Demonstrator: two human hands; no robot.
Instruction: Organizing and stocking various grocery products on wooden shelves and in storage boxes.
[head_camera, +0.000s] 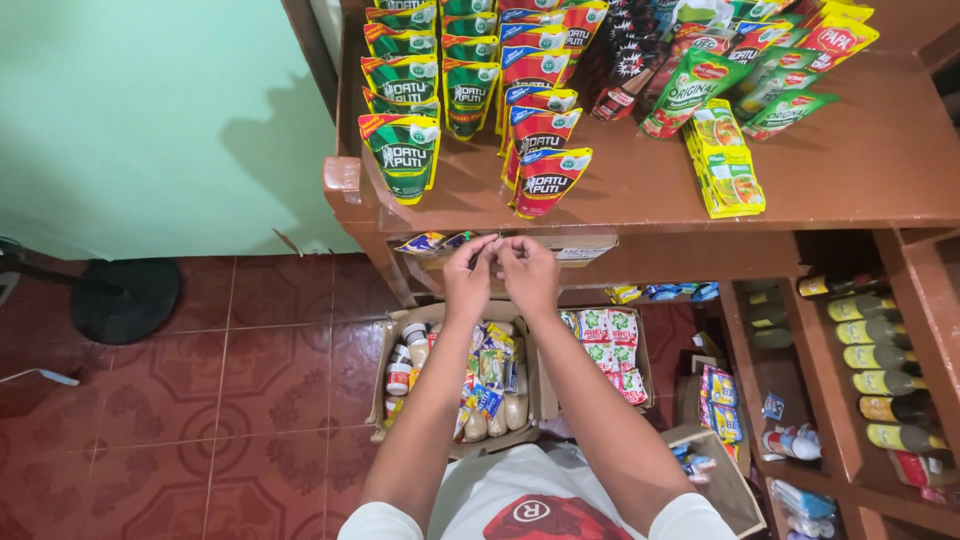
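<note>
2 hands fingertip to fingertip above cardboard box of packets

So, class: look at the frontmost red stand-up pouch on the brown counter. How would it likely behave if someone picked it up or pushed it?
The red pouch looks soft-sided and bulging, so it would probably flex rather than stay stiff. It leans on the pouches behind, so a push may well tip or slide it. Its glossy film could be somewhat slippery, and it is probably heavy for its size if full.

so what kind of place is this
Likely a small neighbourhood shop: sauce pouches laid in rows on a brown wooden counter, bottles on shelves, cardboard boxes of stock on the tiled floor.
</note>
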